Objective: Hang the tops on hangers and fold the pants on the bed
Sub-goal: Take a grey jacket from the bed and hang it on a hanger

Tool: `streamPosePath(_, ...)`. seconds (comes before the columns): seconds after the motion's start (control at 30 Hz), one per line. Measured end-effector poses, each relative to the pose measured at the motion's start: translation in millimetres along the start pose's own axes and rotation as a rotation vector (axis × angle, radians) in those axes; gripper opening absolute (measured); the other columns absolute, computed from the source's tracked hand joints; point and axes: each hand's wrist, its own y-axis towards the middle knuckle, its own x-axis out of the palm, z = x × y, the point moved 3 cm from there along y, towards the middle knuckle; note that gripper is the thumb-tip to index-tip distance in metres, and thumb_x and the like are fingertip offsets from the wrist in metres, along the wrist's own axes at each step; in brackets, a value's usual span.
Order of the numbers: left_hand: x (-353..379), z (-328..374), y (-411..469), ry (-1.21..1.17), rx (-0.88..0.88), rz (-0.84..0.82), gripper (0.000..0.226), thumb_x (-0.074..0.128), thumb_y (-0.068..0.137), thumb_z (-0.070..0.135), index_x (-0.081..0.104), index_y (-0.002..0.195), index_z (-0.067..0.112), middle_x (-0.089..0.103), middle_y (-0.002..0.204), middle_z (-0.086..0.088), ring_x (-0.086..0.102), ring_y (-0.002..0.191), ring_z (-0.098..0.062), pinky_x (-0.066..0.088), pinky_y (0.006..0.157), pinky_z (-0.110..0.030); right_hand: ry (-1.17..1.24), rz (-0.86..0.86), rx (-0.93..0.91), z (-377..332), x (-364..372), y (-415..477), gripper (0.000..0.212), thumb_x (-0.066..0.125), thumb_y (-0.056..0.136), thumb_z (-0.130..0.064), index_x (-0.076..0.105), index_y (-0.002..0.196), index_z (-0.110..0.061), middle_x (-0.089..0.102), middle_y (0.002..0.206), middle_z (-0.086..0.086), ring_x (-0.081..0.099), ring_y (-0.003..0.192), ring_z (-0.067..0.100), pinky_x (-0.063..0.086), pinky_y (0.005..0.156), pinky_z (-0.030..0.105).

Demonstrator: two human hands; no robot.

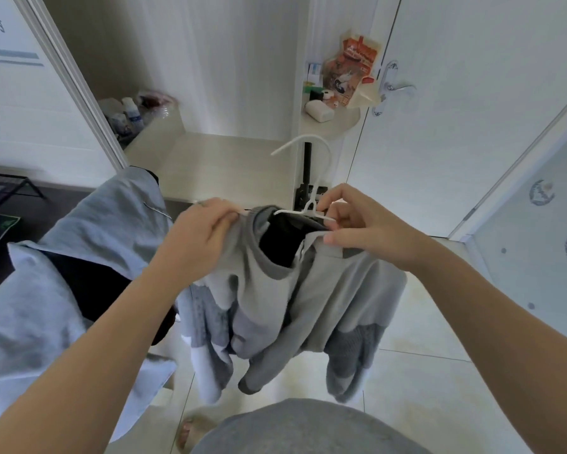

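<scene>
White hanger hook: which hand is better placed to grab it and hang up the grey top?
Probably the right. The right hand pinches the white hanger just below its hook, by the grey top's collar. The left hand grips the top's shoulder, farther from the hook.

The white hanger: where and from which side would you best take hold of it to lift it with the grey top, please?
Probably the bare neck under the hook of the white hanger, from above: the grey top drapes over its arms, while the hook stands clear above the collar.
</scene>
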Motion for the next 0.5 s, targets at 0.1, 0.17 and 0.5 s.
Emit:
streamPosePath(0.1,-1,-16,-3,-0.03,-0.114,0.074,0.021,0.048,0.103,0.01,0.069,0.102,0.011,0.066,0.089,0.004,0.055,0.088,-0.012,0.035,0.076,-0.01,-0.157,0.042,-0.041,0,1,2,0.009,0.069,0.093,-0.027,0.065,0.099,-0.021,0.043,0.066,-0.003,0.039,0.06,0.011,0.034,0.057,0.019)
streamPosePath(0.17,1,-22,-7,-0.055,-0.16,0.106,0.02,0.048,0.103,0.011,0.067,0.1,0.011,0.066,0.089,0.002,0.056,0.087,-0.015,0.039,0.077,-0.024,-0.221,0.11,-0.049,2,0,7,0.02,0.062,0.099,-0.03,0.065,0.08,-0.025,0.042,0.064,0.004,0.037,0.06,0.016,0.032,0.057,0.022)
streamPosePath(0.5,-2,-16,-7,-0.128,-0.174,0.174,0.019,0.049,0.102,0.008,0.068,0.101,0.013,0.065,0.09,0.004,0.052,0.085,0.004,0.034,0.078,-0.003,-0.495,0.085,-0.036,-1,7,18,0.05,0.057,0.101,-0.034,0.049,0.059,-0.008,0.044,0.051,-0.007,0.041,0.049,0.006,0.037,0.055,0.018)
